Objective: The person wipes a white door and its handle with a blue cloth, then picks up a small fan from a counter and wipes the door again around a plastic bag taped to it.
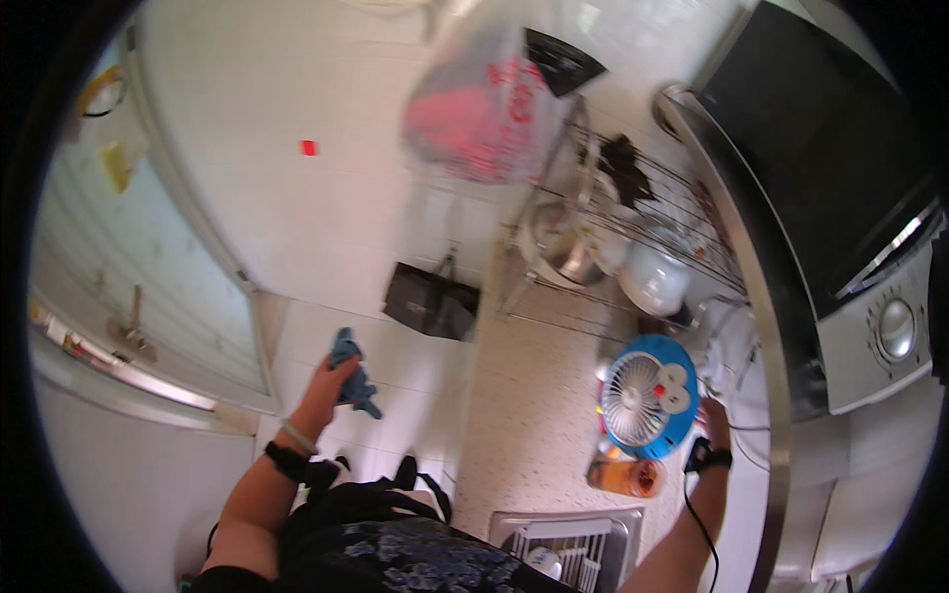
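My left hand (331, 385) is closed around a crumpled blue cloth (354, 378), held out over the tiled floor. On the right, my right hand (715, 421) reaches to the back edge of a small blue fan (649, 396) with a white round grille and a cartoon face. The fan partly hides the fingers, so whether they grip it cannot be told. Just below the fan, on the speckled countertop (511, 400), lies or stands a clear container with orange-red contents (625, 477).
A metal wire rack (563, 311) with pots and a white lidded vessel (656, 278) stands farther along the counter. Above hangs a plastic bag (482, 118). A microwave (830, 178) is at the upper right, a sink (630, 530) near my body, a dark bag (431, 300) beyond the counter's left edge.
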A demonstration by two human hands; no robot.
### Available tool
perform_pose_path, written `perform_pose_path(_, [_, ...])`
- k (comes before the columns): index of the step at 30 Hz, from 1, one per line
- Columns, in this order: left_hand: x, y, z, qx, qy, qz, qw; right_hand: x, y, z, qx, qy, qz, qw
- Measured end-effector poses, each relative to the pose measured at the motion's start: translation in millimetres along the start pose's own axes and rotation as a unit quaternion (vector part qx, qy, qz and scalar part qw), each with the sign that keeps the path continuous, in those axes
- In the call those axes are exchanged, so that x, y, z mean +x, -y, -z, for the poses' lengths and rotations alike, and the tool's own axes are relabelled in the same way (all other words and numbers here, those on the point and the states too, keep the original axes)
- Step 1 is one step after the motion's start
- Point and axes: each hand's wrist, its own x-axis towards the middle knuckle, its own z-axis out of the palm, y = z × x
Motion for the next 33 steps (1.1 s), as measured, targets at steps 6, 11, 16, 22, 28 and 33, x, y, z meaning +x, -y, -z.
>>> perform_pose_path(6, [20.0, 10.9, 8.9, -0.03, 0.017, 0.011, 0.999, -37.8, -4.2, 60.8, -0.139, -0.135, 0.077, 0.978])
perform_pose_path(11, [0.3, -4.5, 50.8, -0.007, -0.031, 0.034, 0.999, -108.0, 87.4, -38.6, -0.381, -0.214, 0.23, 0.87])
perform_pose_path(16, [-3.7, -28.0, 82.8, -0.028, -0.032, 0.019, 0.999, -170.0, 174.3, -178.5, -0.269, -0.091, 0.313, 0.907])
perform_pose_path(22, [-33.6, -63.4, 137.8, -0.048, -0.044, -0.029, 0.997, -218.8, 212.2, -468.3, -0.158, 0.289, 0.289, 0.899])
perform_pose_path(28, [-87.6, -97.5, 201.5, -0.053, -0.041, -0.123, 0.99, -331.0, 243.5, -707.4, -0.013, 0.593, 0.258, 0.763])
perform_pose_path(33, [-148.3, -119.3, 268.8, 0.125, -0.087, -0.105, 0.983, -394.4, 246.5, -799.5, 0.078, 0.661, 0.144, 0.732])
